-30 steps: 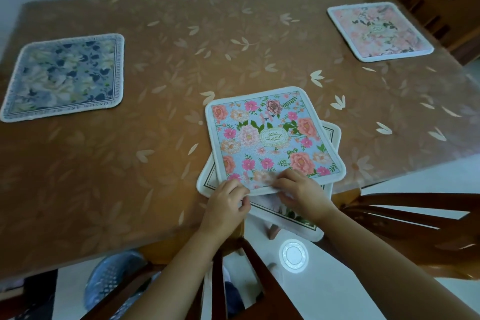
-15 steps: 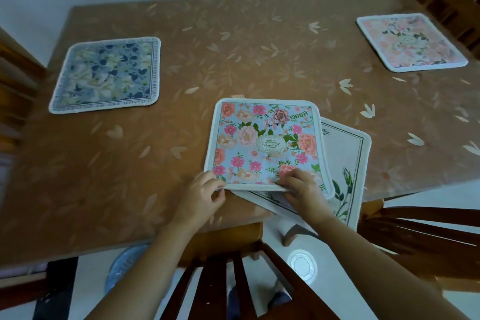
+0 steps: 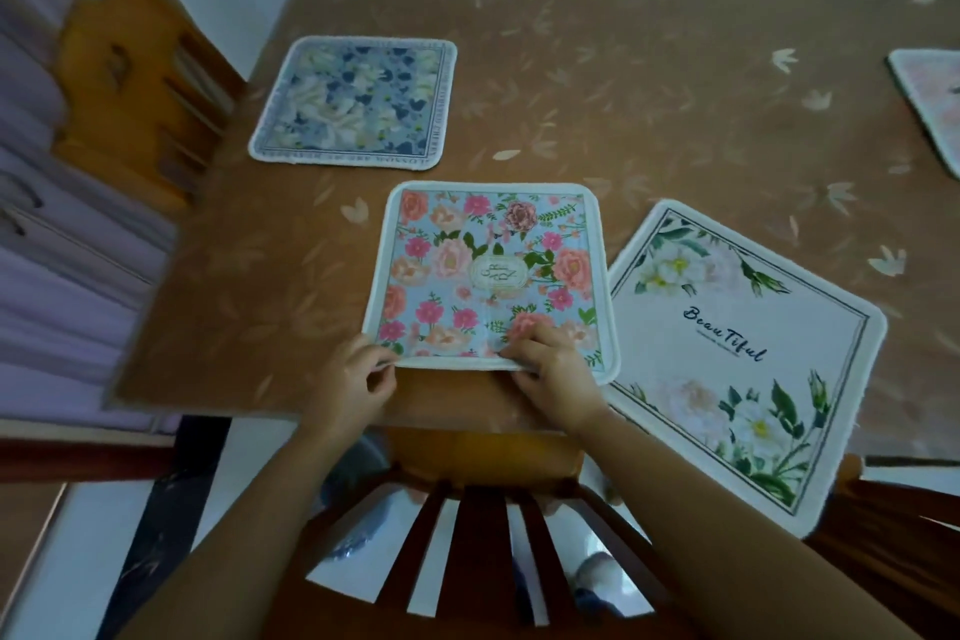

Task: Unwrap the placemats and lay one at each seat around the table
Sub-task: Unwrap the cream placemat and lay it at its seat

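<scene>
A light-blue placemat with pink flowers lies flat near the table's front edge. My left hand pinches its near-left corner and my right hand presses on its near edge. To its right a white placemat printed "Beautiful" lies skewed, its near corner hanging over the table edge. A dark-blue floral placemat lies at the far left. A pink placemat shows partly at the right edge of view.
The brown table has a leaf-patterned cover. A wooden chair back stands right below my hands. Another wooden chair stands at the table's left end, against a white wall.
The light-blue mat has slid left off the white mat, which now lies uncovered to its right. My view has turned left.
</scene>
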